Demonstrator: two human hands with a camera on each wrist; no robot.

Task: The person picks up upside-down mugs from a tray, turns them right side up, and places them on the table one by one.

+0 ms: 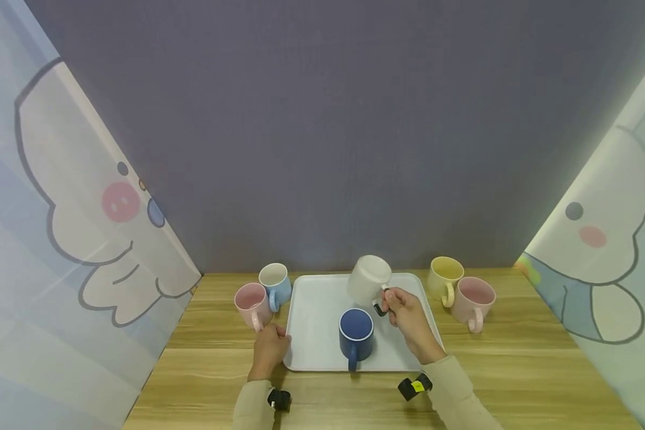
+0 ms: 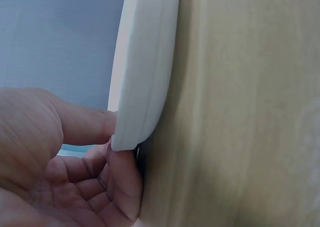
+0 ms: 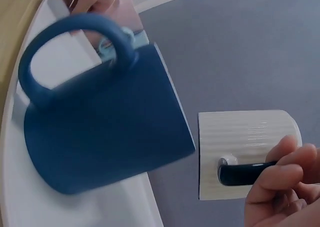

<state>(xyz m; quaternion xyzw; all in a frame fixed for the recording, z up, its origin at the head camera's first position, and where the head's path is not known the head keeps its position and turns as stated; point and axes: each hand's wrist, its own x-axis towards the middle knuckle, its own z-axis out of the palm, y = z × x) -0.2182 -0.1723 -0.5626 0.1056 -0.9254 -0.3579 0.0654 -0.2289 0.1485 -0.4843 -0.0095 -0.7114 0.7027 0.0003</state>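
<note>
A white ribbed mug point(image 1: 366, 280) with a dark handle point(image 3: 245, 174) hangs upside down over the back right of the white tray point(image 1: 312, 334). My right hand point(image 1: 407, 316) grips it by that handle. On the tray below, a dark blue mug point(image 1: 356, 337) stands upright, its handle towards the front. At the tray's left edge, my left hand point(image 1: 270, 349) pinches the rim point(image 2: 145, 72) between thumb and fingers. Just behind that hand is a pink mug point(image 1: 251, 300), upright on the table; the head view does not show whether the fingers touch its handle.
A light blue mug point(image 1: 279, 285) stands beside the left pink mug. Right of the tray are a yellow mug point(image 1: 444, 279) and another pink mug point(image 1: 470, 298), close together on the wooden table point(image 1: 521, 358). A grey wall point(image 1: 322, 149) rises behind.
</note>
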